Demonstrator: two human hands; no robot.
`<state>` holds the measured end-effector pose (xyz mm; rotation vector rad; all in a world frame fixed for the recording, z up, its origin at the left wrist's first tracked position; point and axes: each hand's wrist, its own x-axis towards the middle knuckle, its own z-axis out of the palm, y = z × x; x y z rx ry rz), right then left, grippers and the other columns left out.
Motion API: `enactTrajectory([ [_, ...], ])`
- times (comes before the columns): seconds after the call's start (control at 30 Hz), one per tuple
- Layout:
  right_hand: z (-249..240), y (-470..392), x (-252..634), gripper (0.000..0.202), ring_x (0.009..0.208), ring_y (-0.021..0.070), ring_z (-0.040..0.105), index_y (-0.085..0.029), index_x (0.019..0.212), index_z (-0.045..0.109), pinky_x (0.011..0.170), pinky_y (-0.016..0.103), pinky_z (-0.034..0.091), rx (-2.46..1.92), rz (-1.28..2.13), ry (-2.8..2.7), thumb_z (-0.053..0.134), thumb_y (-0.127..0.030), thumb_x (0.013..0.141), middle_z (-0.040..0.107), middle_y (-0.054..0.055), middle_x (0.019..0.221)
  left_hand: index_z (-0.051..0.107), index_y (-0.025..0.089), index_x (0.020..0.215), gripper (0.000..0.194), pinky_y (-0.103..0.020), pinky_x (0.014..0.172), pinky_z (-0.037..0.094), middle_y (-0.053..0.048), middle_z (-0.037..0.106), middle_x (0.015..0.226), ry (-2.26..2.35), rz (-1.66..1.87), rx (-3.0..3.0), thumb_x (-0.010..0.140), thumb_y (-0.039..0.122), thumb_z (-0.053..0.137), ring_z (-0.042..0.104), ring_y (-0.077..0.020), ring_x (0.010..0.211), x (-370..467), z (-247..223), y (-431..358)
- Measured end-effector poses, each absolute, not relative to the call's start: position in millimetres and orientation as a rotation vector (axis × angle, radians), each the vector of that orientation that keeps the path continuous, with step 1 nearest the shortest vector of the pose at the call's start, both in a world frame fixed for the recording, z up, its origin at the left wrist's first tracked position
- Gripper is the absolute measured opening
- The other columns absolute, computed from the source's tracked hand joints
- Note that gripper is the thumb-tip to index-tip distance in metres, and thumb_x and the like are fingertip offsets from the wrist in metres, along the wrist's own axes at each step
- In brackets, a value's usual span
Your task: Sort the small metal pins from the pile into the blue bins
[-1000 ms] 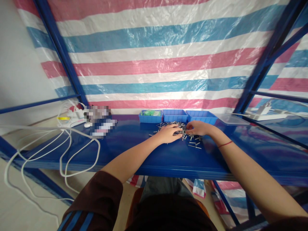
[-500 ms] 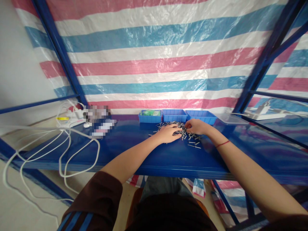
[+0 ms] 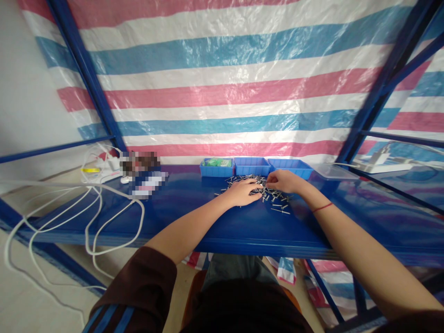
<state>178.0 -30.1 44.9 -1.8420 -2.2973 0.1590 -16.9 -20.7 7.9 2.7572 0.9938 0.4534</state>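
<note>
A loose pile of small silver blind rivets (image 3: 275, 198) with thin stems lies on the blue tabletop. Over the near left part of this pile rests my left hand (image 3: 244, 192), its fingers stretched out and apart, touching the rivets. My right hand (image 3: 282, 181) is at the pile's right side, thumb and fingers pinched together. What sits between those fingertips is too small to make out. Just behind the pile stand three blue bins: a left bin (image 3: 212, 172) with green-and-white contents, a middle bin (image 3: 252, 167) and a right bin (image 3: 294, 172), partly behind my right hand.
White cables (image 3: 142, 215) loop over the table's left end, near a power strip (image 3: 111, 175) and a blurred-out item (image 3: 147, 185). A clear plastic lid (image 3: 331, 171) lies right of the bins. Blue metal posts and a striped tarp (image 3: 225, 92) enclose the back.
My right hand has lifted very slightly while staying pinched above the pile's right side. My left hand has stayed in place on the rivets.
</note>
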Motion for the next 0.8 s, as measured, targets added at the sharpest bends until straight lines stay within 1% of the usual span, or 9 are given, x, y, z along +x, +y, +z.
enactTrajectory([
  [0.17,43,-28,181,0.020,0.067,0.0183,0.060,-0.017,0.077,0.065,0.059,0.027,0.041,-1.798,0.156,-2.288,0.054,-0.033,0.077,0.067,0.006,0.071,0.053,0.029,0.124,0.043,-0.041,0.107,0.032,-0.004,0.040,0.143,0.987,0.473,2.763,0.086,0.046,0.041,0.041,-0.0246,0.128,-17,7,-21],
  [0.27,42,-26,182,0.019,0.070,0.0186,0.060,-0.017,0.077,0.065,0.063,0.028,0.041,-1.752,0.107,-2.265,0.052,-0.032,0.078,0.067,0.006,0.075,0.055,0.028,0.121,0.041,-0.040,0.107,0.033,-0.004,0.043,0.140,0.969,0.506,2.776,0.086,0.045,0.043,0.043,-0.0238,0.127,-17,6,-20],
  [0.37,43,-27,181,0.018,0.070,0.0175,0.059,-0.018,0.078,0.064,0.067,0.028,0.042,-1.662,0.073,-2.185,0.051,-0.029,0.079,0.067,0.006,0.077,0.053,0.024,0.123,0.043,-0.038,0.104,0.035,-0.007,0.050,0.133,0.967,0.645,2.745,0.086,0.044,0.044,0.047,-0.0235,0.123,-16,3,-17],
  [0.43,45,-30,176,0.021,0.067,0.0162,0.057,-0.017,0.078,0.064,0.066,0.028,0.042,-1.547,0.146,-2.131,0.051,-0.033,0.080,0.065,0.006,0.074,0.051,0.019,0.124,0.047,-0.037,0.100,0.039,-0.010,0.055,0.126,0.981,0.808,2.661,0.086,0.045,0.045,0.051,-0.0234,0.117,-15,3,-15],
  [0.5,47,-34,170,0.027,0.065,0.0151,0.055,-0.016,0.077,0.064,0.064,0.028,0.042,-1.398,0.251,-2.098,0.052,-0.040,0.080,0.064,0.005,0.071,0.054,0.016,0.119,0.044,-0.034,0.094,0.043,-0.011,0.060,0.117,0.956,0.954,2.564,0.086,0.044,0.045,0.056,-0.0218,0.108,-13,4,-13],
  [0.6,50,-40,160,0.033,0.064,0.0141,0.054,-0.015,0.074,0.063,0.062,0.028,0.042,-1.234,0.353,-2.056,0.054,-0.047,0.078,0.063,0.005,0.070,0.063,0.015,0.096,0.030,-0.032,0.084,0.046,-0.007,0.066,0.096,0.928,1.046,2.466,0.086,0.038,0.047,0.061,-0.0189,0.090,-11,7,-13],
  [0.67,50,-42,155,0.035,0.065,0.0143,0.054,-0.014,0.074,0.064,0.063,0.029,0.042,-1.190,0.374,-2.013,0.056,-0.049,0.076,0.064,0.005,0.071,0.064,0.015,0.087,0.027,-0.031,0.079,0.047,-0.006,0.067,0.087,0.939,1.066,2.410,0.086,0.036,0.048,0.061,-0.0181,0.083,-10,8,-13],
  [0.7,49,-42,154,0.036,0.065,0.0145,0.055,-0.014,0.074,0.064,0.063,0.029,0.042,-1.178,0.375,-1.990,0.056,-0.049,0.076,0.064,0.006,0.071,0.064,0.015,0.086,0.026,-0.031,0.078,0.047,-0.006,0.067,0.086,0.933,1.081,2.382,0.086,0.036,0.048,0.060,-0.0178,0.082,-9,9,-13],
  [0.8,48,-41,154,0.039,0.065,0.0147,0.055,-0.014,0.073,0.064,0.063,0.029,0.043,-1.149,0.365,-1.931,0.058,-0.052,0.074,0.065,0.006,0.072,0.062,0.015,0.093,0.026,-0.030,0.078,0.047,-0.005,0.067,0.089,0.860,1.141,2.316,0.087,0.034,0.045,0.060,-0.0163,0.082,-9,9,-15],
])
